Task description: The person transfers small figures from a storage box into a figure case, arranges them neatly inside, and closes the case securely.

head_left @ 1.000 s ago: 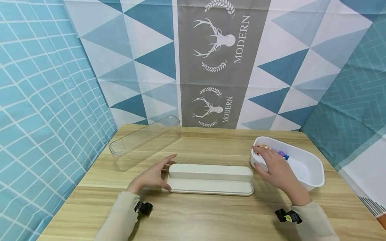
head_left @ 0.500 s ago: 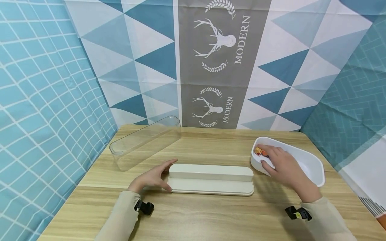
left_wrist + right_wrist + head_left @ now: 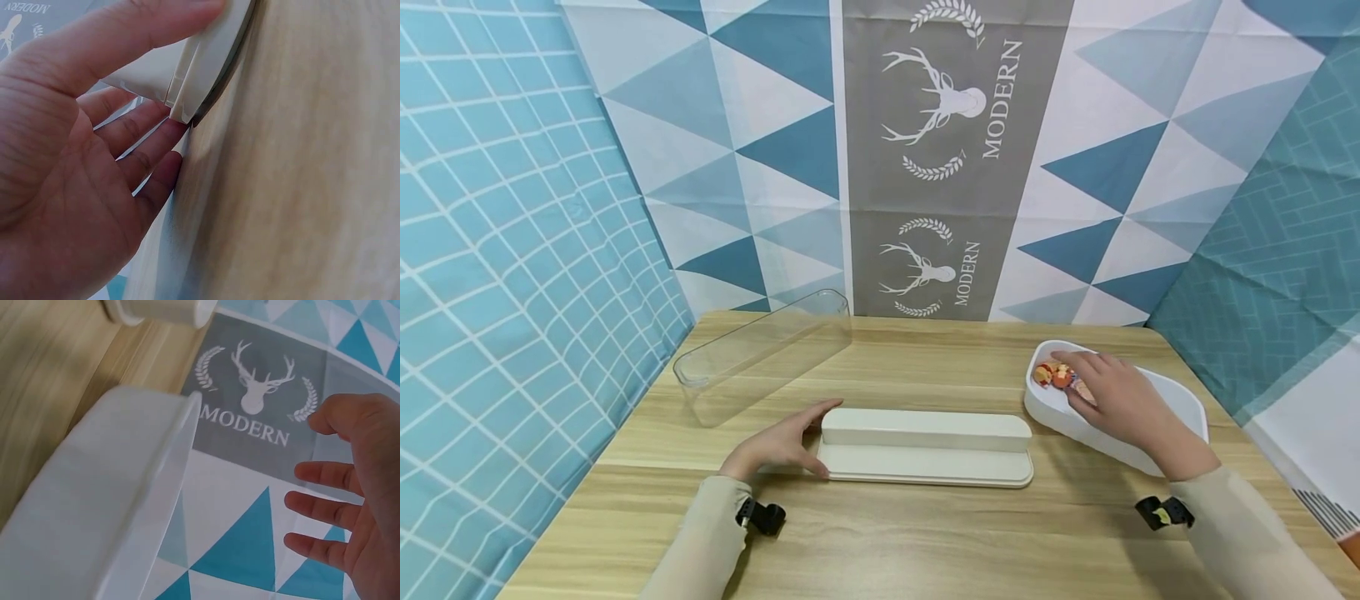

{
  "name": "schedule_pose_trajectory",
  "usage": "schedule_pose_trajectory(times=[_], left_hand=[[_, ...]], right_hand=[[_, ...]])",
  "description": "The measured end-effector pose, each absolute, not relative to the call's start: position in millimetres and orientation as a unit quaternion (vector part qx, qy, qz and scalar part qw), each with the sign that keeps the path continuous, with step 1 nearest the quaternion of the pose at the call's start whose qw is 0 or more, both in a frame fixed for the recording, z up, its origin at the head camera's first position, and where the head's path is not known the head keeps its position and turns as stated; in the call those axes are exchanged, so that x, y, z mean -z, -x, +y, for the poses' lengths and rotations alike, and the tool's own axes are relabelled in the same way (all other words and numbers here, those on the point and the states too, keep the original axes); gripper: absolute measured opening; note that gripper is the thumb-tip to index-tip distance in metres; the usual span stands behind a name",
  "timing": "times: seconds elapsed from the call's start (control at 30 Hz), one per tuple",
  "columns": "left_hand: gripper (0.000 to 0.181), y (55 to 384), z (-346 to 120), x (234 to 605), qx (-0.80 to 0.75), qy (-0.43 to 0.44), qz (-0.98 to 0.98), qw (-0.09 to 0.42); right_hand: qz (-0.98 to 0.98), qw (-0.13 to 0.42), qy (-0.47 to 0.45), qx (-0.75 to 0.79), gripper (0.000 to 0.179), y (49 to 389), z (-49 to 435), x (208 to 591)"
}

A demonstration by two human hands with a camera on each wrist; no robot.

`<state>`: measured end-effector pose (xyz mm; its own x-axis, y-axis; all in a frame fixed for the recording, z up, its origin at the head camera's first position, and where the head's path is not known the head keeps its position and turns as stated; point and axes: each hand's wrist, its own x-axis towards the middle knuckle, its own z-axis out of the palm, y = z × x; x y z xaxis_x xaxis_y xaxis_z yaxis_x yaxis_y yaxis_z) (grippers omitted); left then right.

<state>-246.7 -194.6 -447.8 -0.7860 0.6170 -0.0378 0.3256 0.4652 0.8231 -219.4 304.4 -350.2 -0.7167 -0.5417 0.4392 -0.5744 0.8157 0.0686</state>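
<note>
My left hand point(image 3: 782, 442) is at the left end of a white stepped display base point(image 3: 925, 467), holding that end between the thumb at the front edge and the fingers behind. The left wrist view shows the thumb against the base point(image 3: 181, 81) and the fingertips touching its underside edge. My right hand point(image 3: 1116, 400) hovers over a white tub point(image 3: 1187, 408), fingers spread and nothing between them. Small colourful figurines point(image 3: 1052, 375) lie in the tub's left end, partly hidden by the fingers. In the right wrist view the tub point(image 3: 106, 462) stands apart from the hand.
A clear plastic cover point(image 3: 767, 350) stands at the back left of the wooden table point(image 3: 925, 542), slanting toward the rear. Patterned cloths point(image 3: 925, 167) hang behind the table and on both sides.
My right hand has moved right and slightly back over the tub, uncovering more figurines at its left end. My left hand stays almost still at the base.
</note>
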Motion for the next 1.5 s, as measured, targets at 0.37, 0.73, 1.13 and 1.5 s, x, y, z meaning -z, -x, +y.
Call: schedule_pose_trajectory(times=[0.37, 0.73, 1.13, 1.5], left_hand=[[0.116, 247, -195, 450, -0.437, -0.276, 0.838, 0.174], [0.119, 247, -195, 449, -0.463, -0.274, 0.821, 0.19], [0.119, 248, -197, 450, -0.458, -0.284, 0.821, 0.189], [0.12, 249, -196, 451, -0.472, -0.28, 0.814, 0.192]], right_hand=[[-0.93, 0.201, -0.309, 0.012, 0.058, 234, 316, 348], [-0.936, 0.149, -0.314, 0.059, 0.055, 257, 329, 348], [-0.927, 0.127, -0.339, 0.093, 0.048, 281, 350, 354], [-0.931, 0.1, -0.335, 0.106, 0.046, 292, 357, 365]])
